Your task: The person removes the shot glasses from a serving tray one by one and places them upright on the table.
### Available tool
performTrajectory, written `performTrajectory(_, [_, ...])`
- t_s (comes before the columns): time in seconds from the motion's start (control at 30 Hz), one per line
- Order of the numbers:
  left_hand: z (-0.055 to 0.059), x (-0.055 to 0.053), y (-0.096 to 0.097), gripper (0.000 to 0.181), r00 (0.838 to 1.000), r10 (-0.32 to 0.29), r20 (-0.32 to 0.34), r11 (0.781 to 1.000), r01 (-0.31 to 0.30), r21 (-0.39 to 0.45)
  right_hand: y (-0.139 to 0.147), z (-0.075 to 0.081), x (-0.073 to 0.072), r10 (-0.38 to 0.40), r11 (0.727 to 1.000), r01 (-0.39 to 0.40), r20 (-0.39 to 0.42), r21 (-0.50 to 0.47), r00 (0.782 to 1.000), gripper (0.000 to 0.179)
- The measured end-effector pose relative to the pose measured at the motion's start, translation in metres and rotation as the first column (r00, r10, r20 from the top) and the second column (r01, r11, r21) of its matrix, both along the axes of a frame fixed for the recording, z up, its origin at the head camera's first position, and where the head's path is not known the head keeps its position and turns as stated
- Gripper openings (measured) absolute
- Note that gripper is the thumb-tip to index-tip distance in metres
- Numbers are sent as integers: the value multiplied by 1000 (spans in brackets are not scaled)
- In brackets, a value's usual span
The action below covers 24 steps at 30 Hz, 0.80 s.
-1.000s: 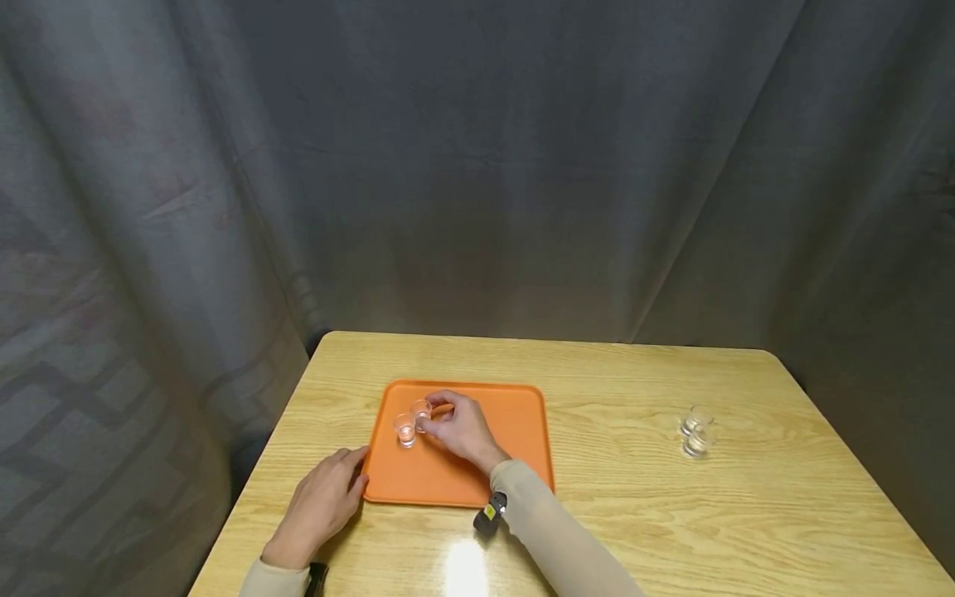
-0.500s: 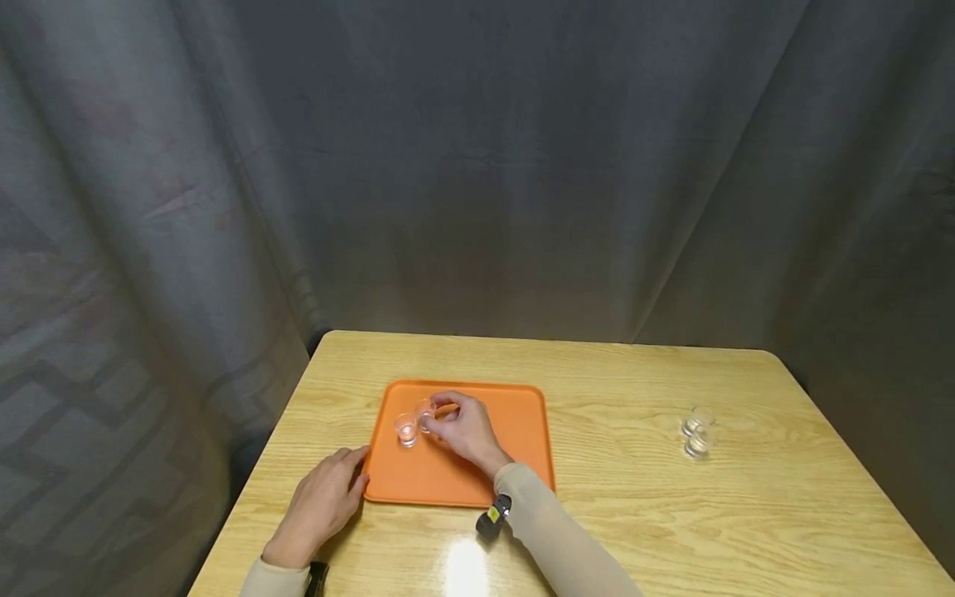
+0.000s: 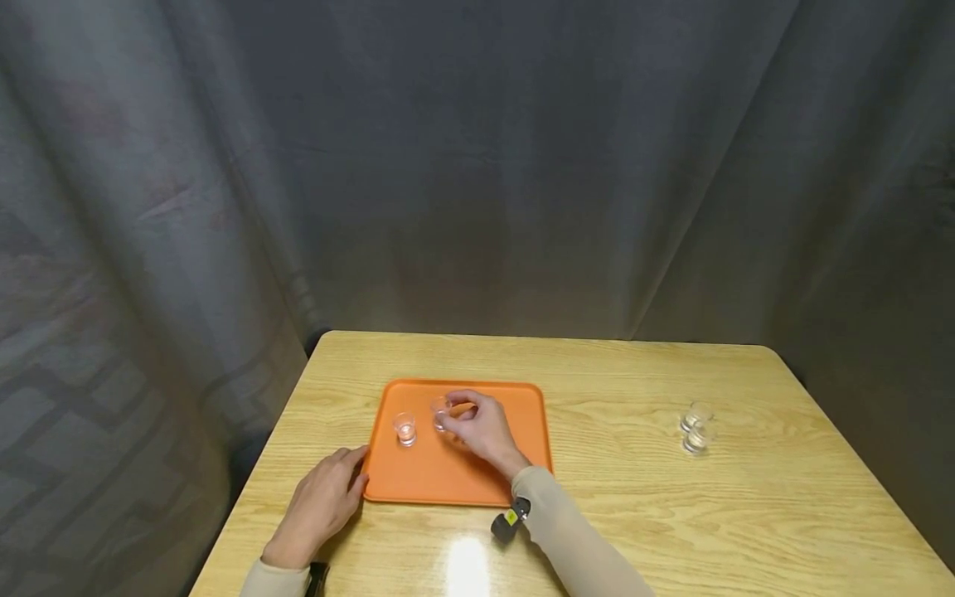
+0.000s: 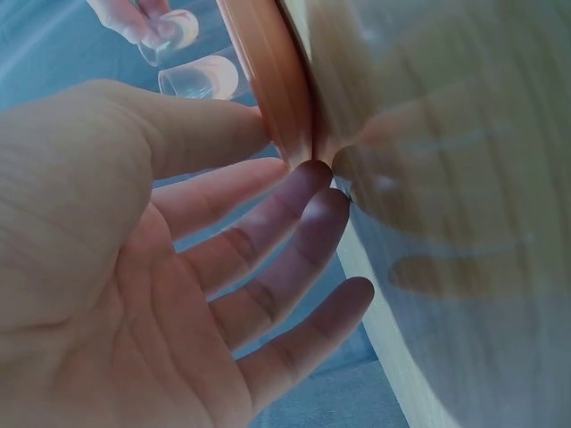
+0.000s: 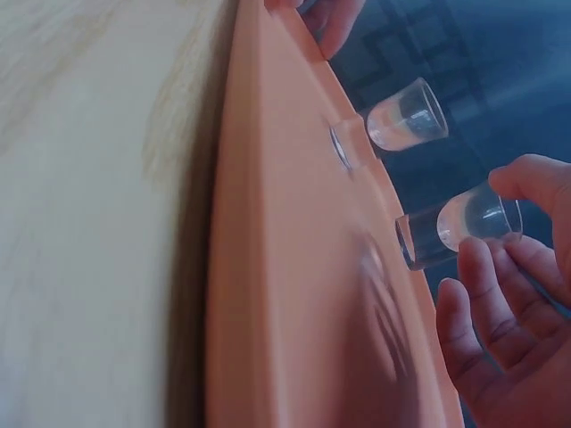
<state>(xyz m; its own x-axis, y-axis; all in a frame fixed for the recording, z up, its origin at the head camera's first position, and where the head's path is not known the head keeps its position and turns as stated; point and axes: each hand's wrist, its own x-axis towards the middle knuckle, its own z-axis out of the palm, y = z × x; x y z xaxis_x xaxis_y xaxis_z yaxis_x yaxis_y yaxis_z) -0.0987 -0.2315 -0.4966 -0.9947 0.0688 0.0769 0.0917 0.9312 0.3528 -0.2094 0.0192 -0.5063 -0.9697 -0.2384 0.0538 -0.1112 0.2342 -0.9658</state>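
My right hand (image 3: pixel 481 427) pinches a small clear shot glass (image 3: pixel 440 416) by its upper part, over the left half of an orange tray (image 3: pixel 515 489). In the right wrist view this shot glass (image 5: pixel 473 223) stands upright relative to the tray, thumb on one side and fingertips on the other. A second shot glass (image 3: pixel 405 429) stands on the tray to its left, with a gap between them. My left hand (image 3: pixel 321 502) rests at the tray's front left corner. Seen from the left wrist, its thumb and index fingertips touch the tray rim (image 4: pixel 277 80), fingers fairly straight.
Two more clear shot glasses, a rear one (image 3: pixel 698 414) and a front one (image 3: pixel 697 439), stand close together on the right of the wooden table (image 3: pixel 627 514). A grey curtain (image 3: pixel 477 207) hangs behind the table and along its sides.
My right hand has moved the pinched shot glass to the right, away from the other glass on the tray, opening a gap between them. The left hand has stayed at the tray's corner.
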Motion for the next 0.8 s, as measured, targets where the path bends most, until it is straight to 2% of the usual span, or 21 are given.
performTrajectory(0.47, [1,-1,0,43,1000,3,15,1000,-3,2,28,7,5,-58,998,58,8,17,998,41])
performTrajectory(0.8, [0,-1,0,42,1000,5,17,1000,-5,2,47,8,5,-119,993,119,-16,-18,993,39])
